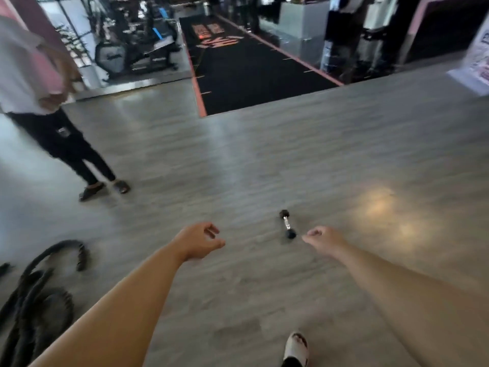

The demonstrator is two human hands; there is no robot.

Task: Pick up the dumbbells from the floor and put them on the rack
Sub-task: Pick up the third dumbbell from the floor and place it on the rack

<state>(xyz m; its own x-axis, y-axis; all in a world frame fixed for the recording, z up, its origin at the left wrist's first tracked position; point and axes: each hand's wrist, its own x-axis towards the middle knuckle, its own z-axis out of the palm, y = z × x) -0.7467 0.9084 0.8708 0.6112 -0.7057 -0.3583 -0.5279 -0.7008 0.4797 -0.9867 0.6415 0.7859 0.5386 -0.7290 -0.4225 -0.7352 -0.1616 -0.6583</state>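
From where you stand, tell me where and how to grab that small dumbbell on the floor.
Grip the dumbbell by its shiny middle handle, the narrow part between the two dark heads. It lies flat, pointing away from you, so come down from above with the right hand, the nearer one in view, fingers wrapping across the bar.

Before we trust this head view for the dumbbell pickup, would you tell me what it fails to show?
- Rack: not identifiable anywhere in the head view; the background gym equipment is blurred.
- Dumbbell: too small to read any weight marking.
- Other dumbbells: none visible; the floor beyond the frame edges is cut off.
- Bystander: upper body cut off by the left and top edges.
- Battle rope: runs off the left edge.
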